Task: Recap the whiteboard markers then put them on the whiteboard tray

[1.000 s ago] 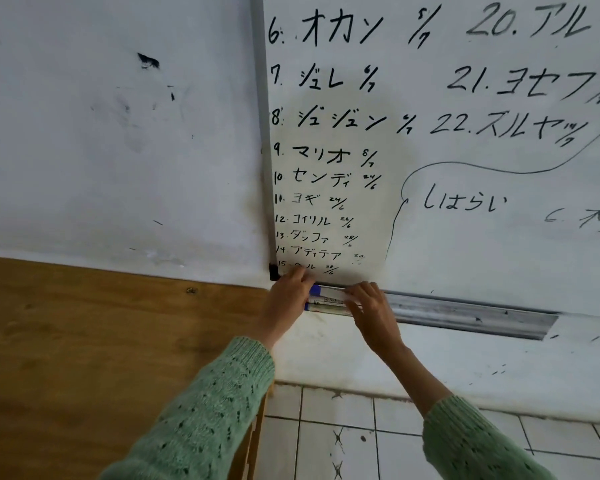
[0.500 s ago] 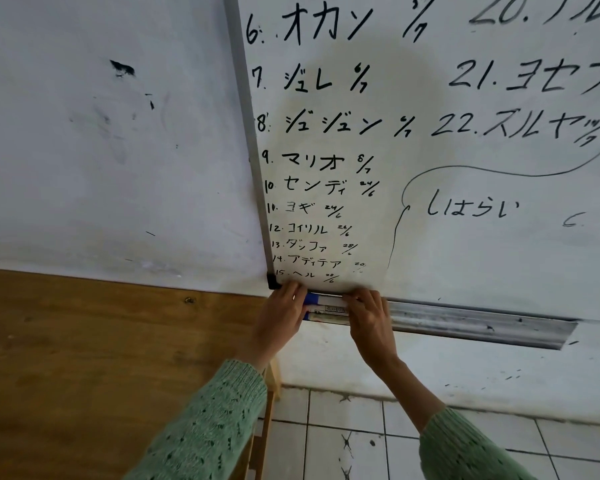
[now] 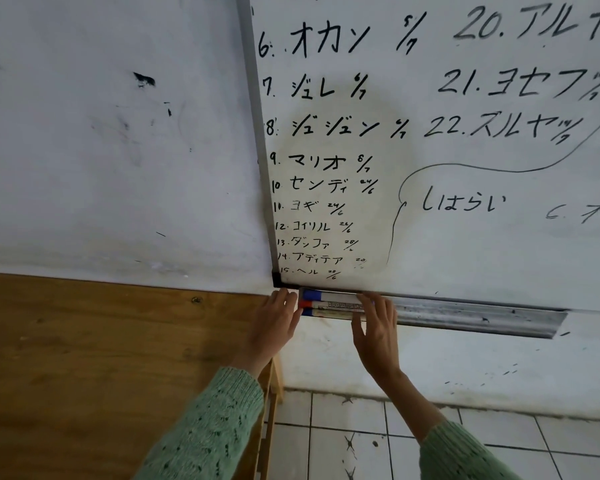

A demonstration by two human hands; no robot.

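Note:
Three capped whiteboard markers lie side by side at the left end of the metal tray [image 3: 471, 315] under the whiteboard. The back marker [image 3: 321, 295] has a blue cap, the middle marker [image 3: 317, 304] a red cap, the front marker [image 3: 316, 312] a blue cap. My left hand [image 3: 274, 323] rests flat against their capped left ends, fingers together. My right hand [image 3: 376, 327] covers their right ends, fingers spread over the marker bodies and thumb below the tray.
The whiteboard [image 3: 465, 237] is covered with black handwriting above the tray. A wooden panel [image 3: 101, 358] stands against the white wall at the left. Tiled floor [image 3: 378, 445] shows below.
The camera view shifted slightly. My right hand's fingers have spread wider over the markers, and the red-capped marker now shows between the two blue ones. Both hands stay at the tray's left end.

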